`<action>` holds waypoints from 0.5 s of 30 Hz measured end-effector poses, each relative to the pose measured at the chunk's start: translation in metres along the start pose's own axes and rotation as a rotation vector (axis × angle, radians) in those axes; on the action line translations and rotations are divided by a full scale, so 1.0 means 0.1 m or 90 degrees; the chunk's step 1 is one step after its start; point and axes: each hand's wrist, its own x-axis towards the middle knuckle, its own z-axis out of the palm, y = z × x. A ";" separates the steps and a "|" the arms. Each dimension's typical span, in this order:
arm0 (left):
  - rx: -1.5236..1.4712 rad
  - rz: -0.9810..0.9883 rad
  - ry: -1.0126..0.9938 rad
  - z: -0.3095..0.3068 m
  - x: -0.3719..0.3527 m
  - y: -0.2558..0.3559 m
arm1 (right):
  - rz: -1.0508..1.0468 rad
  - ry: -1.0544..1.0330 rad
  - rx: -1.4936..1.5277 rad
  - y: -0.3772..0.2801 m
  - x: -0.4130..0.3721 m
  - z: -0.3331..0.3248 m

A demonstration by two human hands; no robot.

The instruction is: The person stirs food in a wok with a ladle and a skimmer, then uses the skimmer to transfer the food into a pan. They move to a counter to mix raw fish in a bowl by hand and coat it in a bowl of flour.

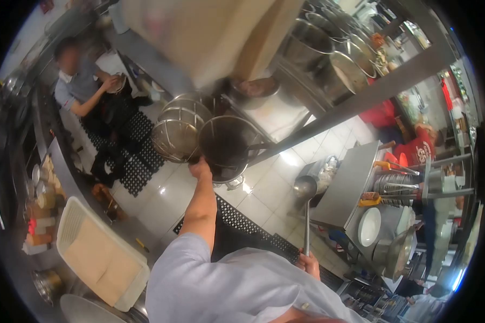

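Observation:
My left hand is stretched far forward, its fingers closed at the edges of some round metal vessels. To its left are metal strainers with ribbed frames. To its right is a deep, dark round vessel inside a larger metal pot. Which rim or handle the fingers grip is hidden. Close to my body on the right, my right hand is wrapped round the long handle of a ladle, whose bowl points up and away from me.
A metal beam crosses at right. Large pots stand at upper right, a steel table below. At left are a lined plastic basket and a co-worker. Perforated black mats lie on the tiled floor.

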 end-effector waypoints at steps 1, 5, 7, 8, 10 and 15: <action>-0.094 0.045 -0.014 -0.04 -0.11 0.07 | -0.006 -0.002 -0.003 -0.01 -0.02 0.00; 0.008 0.149 0.055 -0.07 -0.07 0.03 | -0.026 0.003 -0.041 -0.07 -0.07 -0.05; -0.022 0.224 0.107 -0.09 -0.01 0.06 | -0.021 -0.017 -0.015 -0.07 -0.04 -0.15; -0.039 0.259 0.138 -0.10 0.00 0.10 | -0.016 -0.031 -0.006 -0.08 -0.02 -0.21; -0.111 0.288 0.070 -0.34 -0.16 0.38 | -0.018 -0.067 0.034 -0.07 0.06 -0.31; -0.228 0.485 0.056 -1.12 -0.60 1.00 | 0.006 -0.109 0.034 -0.12 0.28 -0.56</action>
